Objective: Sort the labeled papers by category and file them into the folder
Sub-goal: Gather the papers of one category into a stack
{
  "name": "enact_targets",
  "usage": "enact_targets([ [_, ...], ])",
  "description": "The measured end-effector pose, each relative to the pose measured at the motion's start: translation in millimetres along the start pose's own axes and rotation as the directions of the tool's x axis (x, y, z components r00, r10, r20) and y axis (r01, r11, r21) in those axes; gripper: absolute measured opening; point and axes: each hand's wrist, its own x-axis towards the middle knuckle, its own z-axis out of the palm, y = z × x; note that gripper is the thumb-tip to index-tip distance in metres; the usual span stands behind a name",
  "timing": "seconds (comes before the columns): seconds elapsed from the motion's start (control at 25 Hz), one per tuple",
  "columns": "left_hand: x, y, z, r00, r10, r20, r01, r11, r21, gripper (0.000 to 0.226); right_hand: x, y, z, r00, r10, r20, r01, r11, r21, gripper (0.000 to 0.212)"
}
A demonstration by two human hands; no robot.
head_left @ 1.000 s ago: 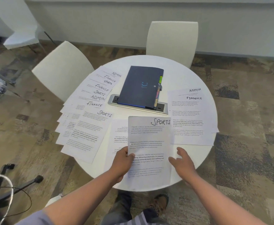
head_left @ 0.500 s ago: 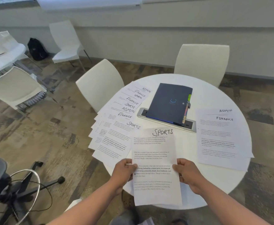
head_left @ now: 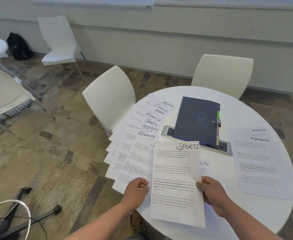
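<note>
One sheet headed SPORTS [head_left: 177, 181] is now lifted off the worktop [head_left: 232, 210] and held upright before the person, the left hand [head_left: 136, 191] and right hand [head_left: 211, 193] each with fingers curled and clamped on a side edge, where a second ago it lay flat with the right hand only reaching for it. An ADMIN sheet [head_left: 205, 168] shows beneath it, the fanned unsorted sheets [head_left: 138, 135] lie to the left and an ADMIN and FINANCE pile [head_left: 260, 160] to the right. Sorting appears early, with the closed dark folder [head_left: 196, 120] unfilled behind.
</note>
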Motion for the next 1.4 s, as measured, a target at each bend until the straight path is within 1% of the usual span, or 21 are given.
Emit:
enact_targets([
  [0.08,27.1,-11.6,-25.4,0.999,0.024,-0.025,-0.02,0.992,0.126,0.02,5.4,-6.3,18.9,0.999,0.017,-0.051,-0.015,1.0,0.026,0.015],
  [0.24,72.4,-24.1,-67.7,0.996,0.031,-0.083,-0.001,0.938,0.346,0.049,4.3,-14.6,46.6,0.988,0.049,-0.148,-0.034,0.994,0.1,0.015],
  [0.28,79.5,-25.4,-73.6,0.996,0.028,-0.083,0.006,0.923,0.384,0.054,2.5,-13.7,51.1,0.986,0.052,-0.16,-0.036,0.994,0.102,0.015],
  [0.44,95.0,-31.1,-81.6,1.0,0.013,0.003,-0.012,0.854,0.52,0.074,-5.5,-12.7,59.5,0.98,0.056,-0.19,-0.037,0.994,0.102,0.017],
  [0.52,96.9,-31.6,-80.5,1.0,0.012,-0.004,-0.008,0.809,0.587,0.083,-9.4,-12.0,56.8,0.974,0.063,-0.217,-0.039,0.993,0.11,0.017],
  [0.6,97.4,-31.9,-80.1,1.0,0.011,-0.026,0.007,0.788,0.616,0.087,-11.3,-7.1,52.6,0.971,0.071,-0.23,-0.045,0.992,0.114,0.016],
  [0.72,99.2,-28.8,-83.4,0.999,-0.022,-0.027,0.034,0.795,0.606,0.086,-14.3,-0.5,48.2,0.966,0.08,-0.247,-0.051,0.991,0.121,0.016],
  [0.8,99.3,-24.3,-85.4,0.998,-0.052,-0.018,0.053,0.8,0.597,0.078,-19.2,3.5,46.6,0.961,0.089,-0.262,-0.056,0.99,0.127,0.017],
  [0.92,94.7,-18.4,-85.5,0.999,-0.051,-0.011,0.049,0.839,0.542,0.046,-27.2,9.4,40.8,0.956,0.101,-0.274,-0.06,0.986,0.153,0.016],
  [1.0,91.3,-15.8,-85.3,1.0,-0.026,0.011,0.018,0.888,0.46,0.026,-31.6,10.7,34.1,0.952,0.102,-0.29,-0.057,0.986,0.16,0.016],
  [1.04,89.6,-14.0,-87.0,0.999,-0.002,0.032,-0.011,0.913,0.409,0.02,-33.1,10.8,30.5,0.95,0.101,-0.296,-0.054,0.985,0.163,0.016],
  [1.16,81.6,2.9,-102.6,0.992,0.106,0.065,-0.121,0.942,0.313,0.017,-38.1,11.5,19.2,0.948,0.096,-0.303,-0.041,0.982,0.183,0.017],
  [1.24,76.1,14.1,-116.7,0.986,0.163,0.033,-0.166,0.947,0.274,0.017,-40.1,13.4,12.4,0.948,0.085,-0.306,-0.027,0.982,0.189,0.017],
  [1.32,68.0,22.1,-125.7,0.985,0.173,-0.012,-0.168,0.97,0.178,0.015,-41.8,16.1,4.5,0.949,0.07,-0.307,-0.009,0.98,0.198,0.016],
  [1.4,58.4,27.1,-127.4,0.985,0.168,-0.038,-0.166,0.985,0.046,0.016,-41.8,17.0,-3.5,0.95,0.055,-0.308,0.012,0.977,0.211,0.015],
])
